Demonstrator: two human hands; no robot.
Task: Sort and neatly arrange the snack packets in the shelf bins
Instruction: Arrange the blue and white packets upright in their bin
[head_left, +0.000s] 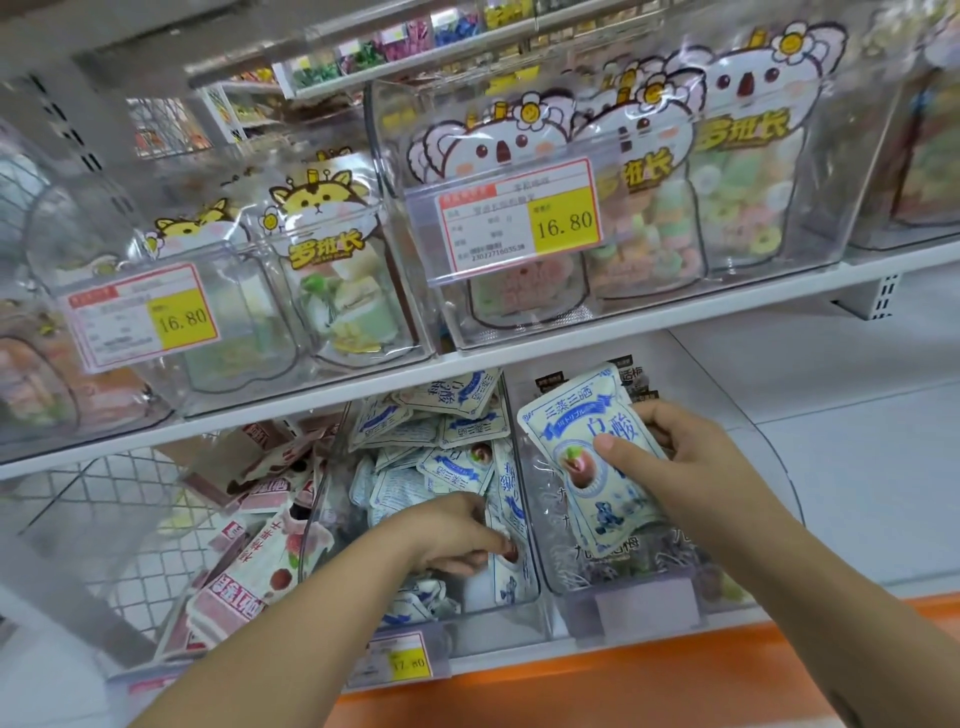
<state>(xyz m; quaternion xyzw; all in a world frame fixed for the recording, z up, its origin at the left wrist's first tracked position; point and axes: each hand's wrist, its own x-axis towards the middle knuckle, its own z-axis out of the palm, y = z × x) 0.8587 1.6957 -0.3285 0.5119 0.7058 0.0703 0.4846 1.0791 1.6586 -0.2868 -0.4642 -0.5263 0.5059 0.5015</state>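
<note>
Blue-white packet (587, 457) in right hand (691, 467); left hand (457, 530) fingertips hidden in bin (483, 621).

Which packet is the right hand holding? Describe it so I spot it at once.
Find the lower shelf, under the koala bin tagged 16.80. Above the right bin there, the right hand grips one blue-and-white packet. Its lookalikes lie heaped in the middle bin; this one alone is lifted out, printed face toward the camera.
</note>
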